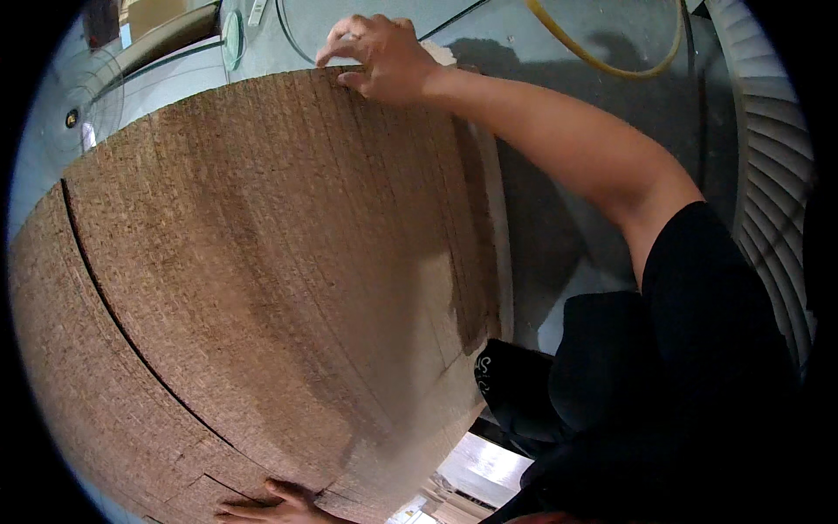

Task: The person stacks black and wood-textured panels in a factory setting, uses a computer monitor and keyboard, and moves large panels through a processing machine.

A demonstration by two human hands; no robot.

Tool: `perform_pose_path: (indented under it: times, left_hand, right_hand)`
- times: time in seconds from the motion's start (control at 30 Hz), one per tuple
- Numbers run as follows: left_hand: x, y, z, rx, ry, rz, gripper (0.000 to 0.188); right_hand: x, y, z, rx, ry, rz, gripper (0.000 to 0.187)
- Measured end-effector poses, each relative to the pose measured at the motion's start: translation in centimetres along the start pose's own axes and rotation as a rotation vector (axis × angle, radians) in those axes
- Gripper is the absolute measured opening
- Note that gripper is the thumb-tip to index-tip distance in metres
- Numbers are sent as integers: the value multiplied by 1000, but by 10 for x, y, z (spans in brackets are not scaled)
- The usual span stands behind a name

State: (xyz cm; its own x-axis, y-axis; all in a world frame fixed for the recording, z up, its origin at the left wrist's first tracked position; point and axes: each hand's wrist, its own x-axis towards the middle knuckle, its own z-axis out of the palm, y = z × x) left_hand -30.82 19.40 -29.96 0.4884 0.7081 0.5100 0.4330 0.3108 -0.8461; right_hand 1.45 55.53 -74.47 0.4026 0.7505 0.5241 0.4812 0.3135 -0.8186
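A large brown wood-grain board (262,262) fills most of the view, with a long dark line running down its left part and a paler patch toward its lower right. At its far top edge, my right hand (380,61) has fingers bent over the rim and the thumb against the face. My left hand (275,506) rests on the board near the bottom of the view, fingers stretched out and partly spread, beside a short dark line. The picture's lower edge cuts off part of that hand.
A yellow hose (611,65) loops across the grey floor at the upper right. Ribbed grey material (772,148) runs down the right side. Beyond the board's upper left stand a round fan-like guard (74,118) and a pale green disc (232,41). Pale stacked sheets (454,502) show below.
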Motion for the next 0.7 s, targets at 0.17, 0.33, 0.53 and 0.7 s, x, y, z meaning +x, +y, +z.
perform_pose_path:
  times: [0.17,0.33,0.53,0.7]
  left_hand:
    - [2,1,-3,-4,2,33,99]
    - [-2,-1,3,-23,47,19,98]
    - [3,-3,4,-28,42,39,101]
    - [-6,-11,3,-23,32,0,104]
  right_hand:
    - [4,-8,-3,18,-14,6,20]
    - [12,-24,-11,22,-50,58,21]
    - [15,-23,-4,25,3,126,31]
    - [18,-42,-5,-8,125,-170,28]
